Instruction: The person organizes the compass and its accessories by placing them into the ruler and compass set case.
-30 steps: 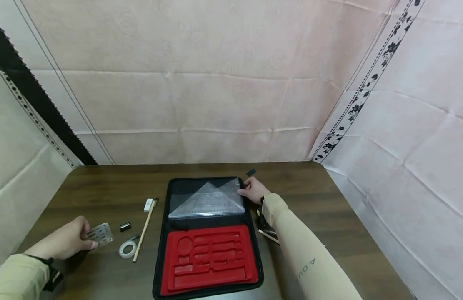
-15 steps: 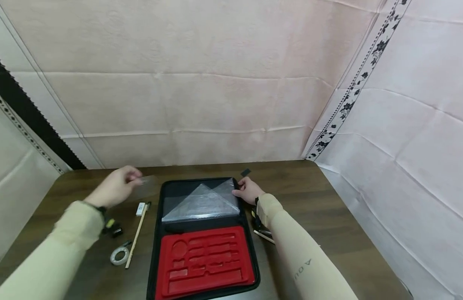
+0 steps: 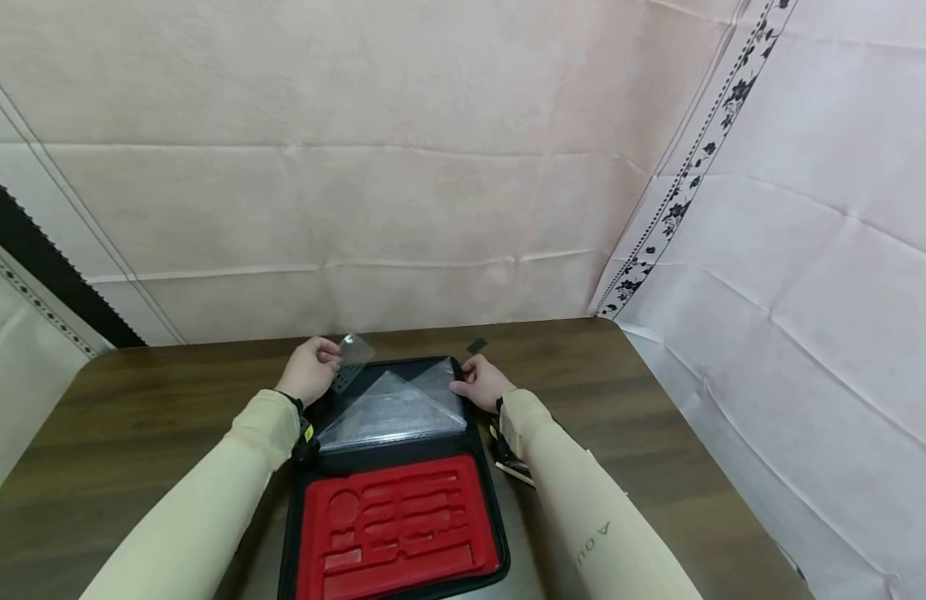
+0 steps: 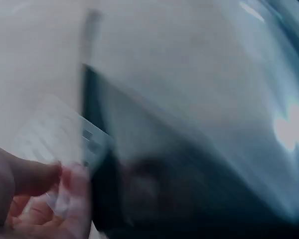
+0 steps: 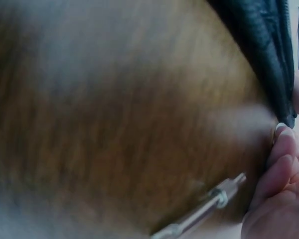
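Reaching the far left corner of the case, the card has been carried over by the left hand from the left part of the tabletop, where it was held a second ago. For the work in hand, this is judged to mean that the carrying across is nearly done, though the card has not been let go. By the left hand, the see-through card is pinched at one edge between thumb and curled fingers, with its free end held out over the case's corner; whether the case is touched by it cannot be told. By the right hand, much the same place at the far right edge has been kept: the case's rim is gripped between thumb and bent fingers, which appears to be meant for steadying. Between the two hands the clear pocket is spread across the far half of the case, and no change is seen in the red tray in the near half. Beside the right hand, a metal-tipped tool is left ungripped on the tabletop.
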The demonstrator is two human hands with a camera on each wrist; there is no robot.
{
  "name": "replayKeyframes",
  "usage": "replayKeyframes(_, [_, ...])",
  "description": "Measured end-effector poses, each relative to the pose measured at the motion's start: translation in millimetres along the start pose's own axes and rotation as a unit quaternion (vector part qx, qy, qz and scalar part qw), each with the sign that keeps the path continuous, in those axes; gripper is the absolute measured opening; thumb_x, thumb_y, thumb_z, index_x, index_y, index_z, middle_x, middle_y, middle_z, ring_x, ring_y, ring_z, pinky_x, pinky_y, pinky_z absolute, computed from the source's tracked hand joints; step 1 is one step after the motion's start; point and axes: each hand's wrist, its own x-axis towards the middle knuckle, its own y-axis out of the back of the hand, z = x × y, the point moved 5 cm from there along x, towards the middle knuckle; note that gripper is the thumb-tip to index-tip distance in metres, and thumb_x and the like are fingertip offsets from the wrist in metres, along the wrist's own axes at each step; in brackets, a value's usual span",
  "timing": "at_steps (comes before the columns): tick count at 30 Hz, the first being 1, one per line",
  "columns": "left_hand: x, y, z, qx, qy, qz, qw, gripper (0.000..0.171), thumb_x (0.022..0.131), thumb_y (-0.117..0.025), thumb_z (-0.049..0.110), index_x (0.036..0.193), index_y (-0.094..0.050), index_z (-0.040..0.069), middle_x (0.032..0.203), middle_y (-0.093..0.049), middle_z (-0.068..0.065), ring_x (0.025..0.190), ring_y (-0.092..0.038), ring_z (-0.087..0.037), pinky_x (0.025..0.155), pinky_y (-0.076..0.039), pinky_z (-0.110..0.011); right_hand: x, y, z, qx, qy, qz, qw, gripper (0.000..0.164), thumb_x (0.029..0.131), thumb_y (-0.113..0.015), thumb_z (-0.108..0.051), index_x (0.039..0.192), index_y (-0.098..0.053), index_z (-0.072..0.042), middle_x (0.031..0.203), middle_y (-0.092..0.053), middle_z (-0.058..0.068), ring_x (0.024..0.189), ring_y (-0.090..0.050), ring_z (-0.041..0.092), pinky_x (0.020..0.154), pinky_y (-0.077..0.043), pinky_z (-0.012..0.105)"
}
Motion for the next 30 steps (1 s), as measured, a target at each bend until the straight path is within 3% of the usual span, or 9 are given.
replayKeyframes(3, [-1.8, -2.5, 0.0, 0.101, -0.04, 0.002, 0.9941, 0.026, 0.096, -0.049, -0.001, 0.122, -0.052, -0.004, 0.104, -0.058, -0.018, 0.093, -0.055, -0.03, 0.078, -0.045, -0.042, 0.4, 0.1, -2.5, -0.009, 0.001, 0.005, 1.0, 0.043, 0.093, -0.066, -0.031, 0.122, -0.049, -0.006, 0.095, -0.05, 0.006, 0.085, -0.049, 0.02, 0.079, -0.04, 0.034])
replayKeyframes(6, [-4.4, -4.1, -0.2, 0.152, -0.058, -0.008, 0.9867, 0.03, 0.095, -0.05, -0.001, 0.125, -0.053, -0.004, 0.105, -0.057, -0.018, 0.093, -0.054, -0.031, 0.081, -0.045, -0.046, -0.1, -0.4, -3.1, -0.01, -0.001, 0.004, 1.0, 0.042, 0.093, -0.066, -0.031, 0.123, -0.049, -0.006, 0.095, -0.05, 0.006, 0.085, -0.049, 0.02, 0.078, -0.04, 0.034])
replayKeyframes(17, [-10.1, -7.2, 0.2, 0.213, -0.056, -0.078, 0.9723, 0.036, 0.091, -0.056, -0.003, 0.126, -0.06, -0.001, 0.106, -0.059, -0.02, 0.097, -0.056, -0.032, 0.085, -0.046, -0.05, 4.8, -3.2, 1.4, -0.006, 0.0, 0.001, 1.0, 0.044, 0.093, -0.066, -0.032, 0.124, -0.048, -0.006, 0.095, -0.05, 0.007, 0.086, -0.049, 0.02, 0.078, -0.04, 0.034])
replayKeyframes(23, [-11.6, -3.0, -0.4, 0.24, -0.063, -0.074, 0.9658, 0.035, 0.09, -0.06, -0.002, 0.125, -0.061, 0.003, 0.102, -0.059, -0.016, 0.093, -0.055, -0.031, 0.083, -0.045, -0.05, 6.8, -3.3, 1.5, -0.009, 0.001, 0.003, 1.0, 0.043, 0.093, -0.066, -0.031, 0.123, -0.049, -0.006, 0.095, -0.05, 0.006, 0.086, -0.049, 0.02, 0.078, -0.04, 0.034])
replayKeyframes(30, [-18.9, 1.0, -6.9, 0.264, -0.07, -0.095, 0.9573, 0.023, 0.089, -0.064, 0.001, 0.109, -0.069, 0.011, 0.094, -0.063, -0.004, 0.091, -0.057, -0.025, 0.082, -0.029, -0.053, 5.5, -3.0, 2.5, -0.002, 0.002, -0.005, 1.0, 0.047, 0.093, -0.066, -0.033, 0.126, -0.048, -0.005, 0.097, -0.05, 0.007, 0.087, -0.05, 0.02, 0.079, -0.041, 0.035])
